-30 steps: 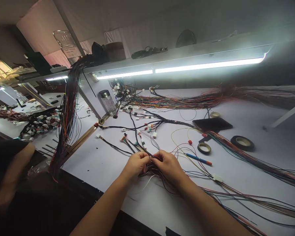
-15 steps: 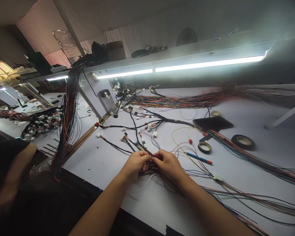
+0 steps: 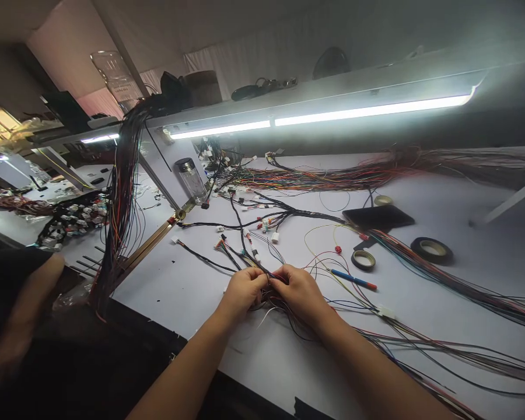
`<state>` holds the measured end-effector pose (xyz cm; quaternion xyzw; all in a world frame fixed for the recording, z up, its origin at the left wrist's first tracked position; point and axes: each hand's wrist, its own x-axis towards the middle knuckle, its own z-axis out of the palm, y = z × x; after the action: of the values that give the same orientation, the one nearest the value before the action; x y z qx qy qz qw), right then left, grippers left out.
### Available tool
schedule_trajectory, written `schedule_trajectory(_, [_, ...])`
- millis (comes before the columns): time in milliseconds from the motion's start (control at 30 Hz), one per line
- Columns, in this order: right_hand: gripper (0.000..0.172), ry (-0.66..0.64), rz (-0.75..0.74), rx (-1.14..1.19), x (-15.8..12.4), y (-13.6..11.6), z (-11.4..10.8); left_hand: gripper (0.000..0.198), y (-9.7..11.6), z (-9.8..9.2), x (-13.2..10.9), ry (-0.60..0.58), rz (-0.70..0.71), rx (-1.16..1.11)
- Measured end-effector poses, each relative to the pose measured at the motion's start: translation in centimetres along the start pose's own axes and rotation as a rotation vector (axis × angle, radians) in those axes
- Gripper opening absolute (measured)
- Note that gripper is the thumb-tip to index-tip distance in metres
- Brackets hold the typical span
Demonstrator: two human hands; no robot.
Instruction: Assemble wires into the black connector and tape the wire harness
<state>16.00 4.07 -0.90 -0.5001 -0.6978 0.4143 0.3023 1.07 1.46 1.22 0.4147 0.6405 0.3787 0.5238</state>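
Note:
A wire harness (image 3: 284, 312) of many thin wires runs through both of my hands at the front middle of the white table. My left hand (image 3: 246, 290) is closed, thumb and fingers pinching the bundle. Right beside it my right hand (image 3: 298, 290) grips the same bundle, its thumb almost touching the left one. Beyond the hands, black-taped branches (image 3: 205, 256) fan out and end in small connectors (image 3: 221, 242). Loose wires, one of them white, hang out below the fingers. The exact spot between the fingertips is hidden.
Right of the hands lie a blue-and-red pen (image 3: 353, 279), two tape rolls (image 3: 363, 260) (image 3: 431, 249) and a dark phone-like slab (image 3: 378, 216). A long wire bundle (image 3: 306, 179) stretches along the back. A glass jar (image 3: 191, 181) stands by the shelf post. At left, another person's arm (image 3: 30, 309) shows.
Both hands stay in nearly the same place on the bundle. The left fingers have shifted slightly, and the loose white wire below them has moved a little. The view has tilted slightly.

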Motion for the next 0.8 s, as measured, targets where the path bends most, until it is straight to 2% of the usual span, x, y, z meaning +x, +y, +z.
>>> schedule_trajectory(333, [0.008,0.002,0.000,-0.013,0.10,0.09,-0.03,0.010,-0.32,-0.31,0.07,-0.048,-0.007,-0.017])
schedule_trajectory(500, [0.008,-0.001,-0.008,-0.022,-0.01,0.01,-0.06,0.015,-0.35,-0.28,0.18,-0.037,0.005,-0.031])
schedule_trajectory(800, [0.011,0.003,-0.017,-0.043,0.03,-0.02,-0.03,0.013,-0.76,-0.27,0.19,-0.053,-0.027,-0.090])
